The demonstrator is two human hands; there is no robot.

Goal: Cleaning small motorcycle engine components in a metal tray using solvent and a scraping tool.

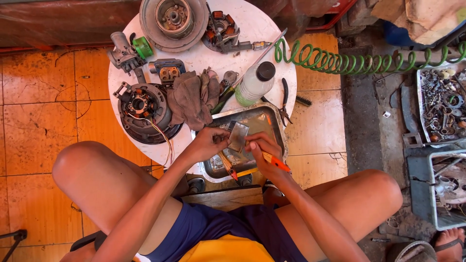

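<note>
My left hand [208,143] pinches a small flat grey metal piece [238,136] over a shallow steel tray [272,122] holding murky liquid. My right hand [262,151] touches the same piece with its fingertips while gripping an orange-handled tool [276,162] that points back toward my wrist. A second tool with a yellow and red handle [229,168] leans in the tray below my hands. Both hands sit at the near edge of a round white table [194,58].
The table carries a large round rotor [173,22], two stator assemblies [143,107], a carburettor [124,51], a brown rag [194,97], a white bottle with black cap [255,82] and pliers [284,102]. A green coiled hose [349,60] and parts trays [441,104] lie right.
</note>
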